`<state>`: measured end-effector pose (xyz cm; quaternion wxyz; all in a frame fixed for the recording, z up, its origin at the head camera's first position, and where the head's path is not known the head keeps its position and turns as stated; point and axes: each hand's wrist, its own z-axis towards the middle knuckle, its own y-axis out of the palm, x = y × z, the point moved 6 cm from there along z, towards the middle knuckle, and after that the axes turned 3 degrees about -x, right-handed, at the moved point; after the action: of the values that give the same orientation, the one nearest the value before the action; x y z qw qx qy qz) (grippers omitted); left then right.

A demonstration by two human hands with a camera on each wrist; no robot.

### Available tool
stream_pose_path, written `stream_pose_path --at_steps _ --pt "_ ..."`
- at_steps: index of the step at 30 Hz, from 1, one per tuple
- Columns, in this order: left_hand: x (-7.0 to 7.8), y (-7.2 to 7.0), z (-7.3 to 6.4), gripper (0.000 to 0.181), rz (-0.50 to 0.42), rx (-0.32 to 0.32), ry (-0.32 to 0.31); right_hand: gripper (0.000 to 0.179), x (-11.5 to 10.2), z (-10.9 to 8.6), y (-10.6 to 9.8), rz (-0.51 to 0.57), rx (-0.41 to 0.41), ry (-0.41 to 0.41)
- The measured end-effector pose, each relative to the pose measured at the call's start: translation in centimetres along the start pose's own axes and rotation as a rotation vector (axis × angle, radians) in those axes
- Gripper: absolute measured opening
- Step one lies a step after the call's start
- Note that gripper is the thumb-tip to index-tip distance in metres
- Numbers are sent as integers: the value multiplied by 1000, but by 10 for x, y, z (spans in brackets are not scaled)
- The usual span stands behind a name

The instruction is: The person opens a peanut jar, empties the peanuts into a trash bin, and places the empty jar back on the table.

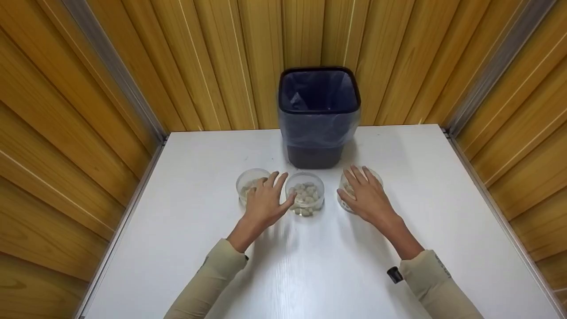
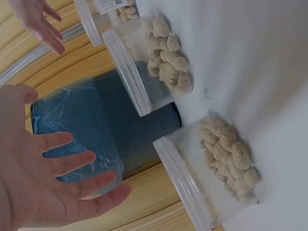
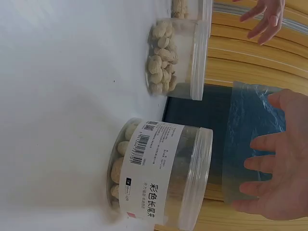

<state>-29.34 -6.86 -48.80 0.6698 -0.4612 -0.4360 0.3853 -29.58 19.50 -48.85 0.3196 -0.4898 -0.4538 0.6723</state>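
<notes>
Three round clear plastic jars stand in a row on the white table. My left hand [image 1: 265,201] hovers above the left jar [image 2: 226,161], its fingers spread and holding nothing. Unshelled peanuts lie at the bottom of that jar and of the middle jar [image 1: 305,188], which is just right of my left thumb. Over the right jar [image 3: 161,175] is my right hand [image 1: 366,197], fingers extended, hiding much of its top in the head view. A white printed label wraps that jar, and pale rounded pieces show inside. Both wrist views show a gap between hand and jar.
Behind the middle jar stands a dark bin [image 1: 316,155] with a bluish plastic liner, against the wood-patterned wall [image 1: 212,62]. Similar walls flank the white table [image 1: 199,177] on both sides.
</notes>
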Motion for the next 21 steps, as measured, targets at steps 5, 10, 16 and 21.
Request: stream_pose_path --at_steps 5,10,16,21 --pt "-2 3 -7 66 -49 -8 16 68 -8 -3 4 30 19 -25" --pt "-5 13 -14 63 -114 -3 36 62 -18 -7 6 32 41 -41" --pt "-9 27 -20 62 -186 -6 82 55 -27 -11 11 66 80 -66" --pt "-10 37 -24 67 -219 -18 100 50 -35 -19 22 110 81 -58"
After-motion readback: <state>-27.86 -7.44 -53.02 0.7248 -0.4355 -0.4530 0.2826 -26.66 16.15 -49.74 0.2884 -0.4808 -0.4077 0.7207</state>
